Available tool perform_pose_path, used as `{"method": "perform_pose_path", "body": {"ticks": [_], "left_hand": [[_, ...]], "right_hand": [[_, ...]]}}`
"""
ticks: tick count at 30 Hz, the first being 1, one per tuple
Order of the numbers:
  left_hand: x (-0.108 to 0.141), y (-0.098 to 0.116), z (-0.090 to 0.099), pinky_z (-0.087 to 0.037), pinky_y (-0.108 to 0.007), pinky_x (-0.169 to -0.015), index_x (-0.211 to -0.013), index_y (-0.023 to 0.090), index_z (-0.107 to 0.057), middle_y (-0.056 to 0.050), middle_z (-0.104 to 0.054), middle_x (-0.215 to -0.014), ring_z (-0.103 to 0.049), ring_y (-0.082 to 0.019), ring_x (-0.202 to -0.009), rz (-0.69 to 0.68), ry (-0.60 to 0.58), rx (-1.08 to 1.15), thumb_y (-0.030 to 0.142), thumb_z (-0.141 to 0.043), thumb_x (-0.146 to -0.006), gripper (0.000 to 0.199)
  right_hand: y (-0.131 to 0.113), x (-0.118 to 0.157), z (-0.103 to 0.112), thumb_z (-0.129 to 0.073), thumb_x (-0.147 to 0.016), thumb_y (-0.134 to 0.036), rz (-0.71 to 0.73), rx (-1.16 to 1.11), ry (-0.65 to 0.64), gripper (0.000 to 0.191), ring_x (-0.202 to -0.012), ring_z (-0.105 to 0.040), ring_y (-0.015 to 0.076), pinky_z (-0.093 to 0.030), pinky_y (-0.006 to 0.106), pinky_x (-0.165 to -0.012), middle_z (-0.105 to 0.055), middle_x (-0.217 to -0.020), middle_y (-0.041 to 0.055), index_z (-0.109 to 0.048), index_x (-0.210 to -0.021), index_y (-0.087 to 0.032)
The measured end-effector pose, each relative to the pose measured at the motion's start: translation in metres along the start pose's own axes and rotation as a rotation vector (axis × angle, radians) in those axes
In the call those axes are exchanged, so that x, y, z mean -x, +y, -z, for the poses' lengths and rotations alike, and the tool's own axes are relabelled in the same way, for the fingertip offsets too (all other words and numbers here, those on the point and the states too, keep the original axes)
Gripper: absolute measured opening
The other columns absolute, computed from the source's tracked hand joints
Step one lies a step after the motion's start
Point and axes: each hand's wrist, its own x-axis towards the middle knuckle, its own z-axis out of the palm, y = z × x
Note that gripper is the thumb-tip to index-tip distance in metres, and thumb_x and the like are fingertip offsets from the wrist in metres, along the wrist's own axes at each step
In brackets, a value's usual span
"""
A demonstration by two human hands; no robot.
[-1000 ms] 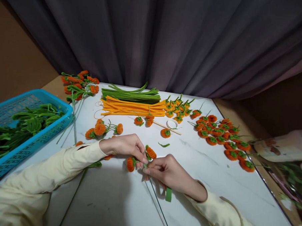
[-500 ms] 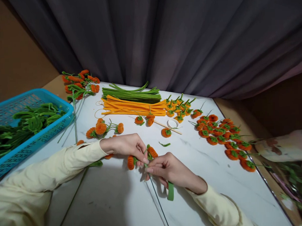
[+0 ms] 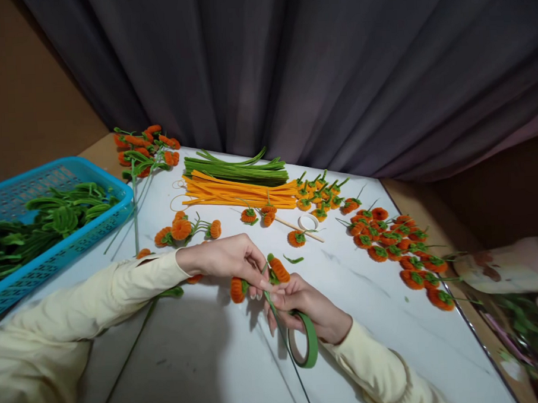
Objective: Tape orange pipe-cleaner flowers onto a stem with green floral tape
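Observation:
My left hand (image 3: 236, 259) is closed in a pinch on the top of a thin green wire stem (image 3: 298, 375), which slants down toward the front edge of the view. Two small orange fuzzy pumpkins with green tops sit at the pinch: one pumpkin (image 3: 238, 290) hangs left below my fingers, the other pumpkin (image 3: 280, 270) stands to the right. Just below, my right hand (image 3: 311, 306) pinches at the same stem, fingers curled. A roll of green floral tape (image 3: 311, 345) hangs at its palm side; part of the roll is hidden by the fingers.
A blue basket (image 3: 117, 202) of green fuzzy leaves stands left. Green pipe cleaners (image 3: 236, 168) and orange-yellow ones (image 3: 237, 190) lie at the back. Several finished pumpkins (image 3: 390, 238) cluster right, beside a white ring (image 3: 308, 222) and a wooden stick (image 3: 313, 236). A leafed stem (image 3: 137, 344) lies front left.
My right hand has turned, and the tape roll now faces the camera more and sits slightly lower right. The pinched stem and pumpkins have shifted a little to the right.

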Motion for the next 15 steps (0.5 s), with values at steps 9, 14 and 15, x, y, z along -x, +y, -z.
{"method": "perform_pose_path", "body": {"ticks": [9,14,15], "left_hand": [[0.001,0.017,-0.01,-0.047,-0.018,-0.059,-0.071,0.011,-0.069,-0.005,-0.067,-0.065,-0.059,-0.012,-0.059,-0.296,-0.08,-0.227,0.031,-0.067,-0.075,0.021],[-0.002,0.026,-0.016,-0.046,-0.016,-0.061,-0.067,0.013,-0.067,-0.006,-0.066,-0.068,-0.059,-0.012,-0.062,-0.414,-0.173,-0.323,0.028,-0.062,-0.079,0.02],[-0.003,0.028,-0.017,-0.046,-0.016,-0.061,-0.066,0.013,-0.066,-0.006,-0.065,-0.067,-0.059,-0.012,-0.061,-0.439,-0.185,-0.34,0.026,-0.061,-0.08,0.02]], "right_hand": [[0.002,0.008,-0.005,-0.066,-0.063,-0.025,-0.099,-0.178,-0.297,0.017,-0.022,-0.025,0.0033,-0.026,0.017,-0.03,-0.039,-0.028,-0.0079,-0.058,-0.062,-0.01],[0.01,0.012,0.001,-0.059,-0.073,-0.038,-0.308,0.02,-0.306,0.032,-0.025,-0.025,0.0048,-0.022,0.019,-0.031,-0.035,-0.026,-0.0055,-0.056,-0.056,-0.012],[0.011,0.013,0.0,-0.057,-0.076,-0.042,-0.343,0.061,-0.294,0.037,-0.026,-0.024,0.0046,-0.021,0.018,-0.032,-0.034,-0.026,-0.0054,-0.055,-0.055,-0.012]]}}
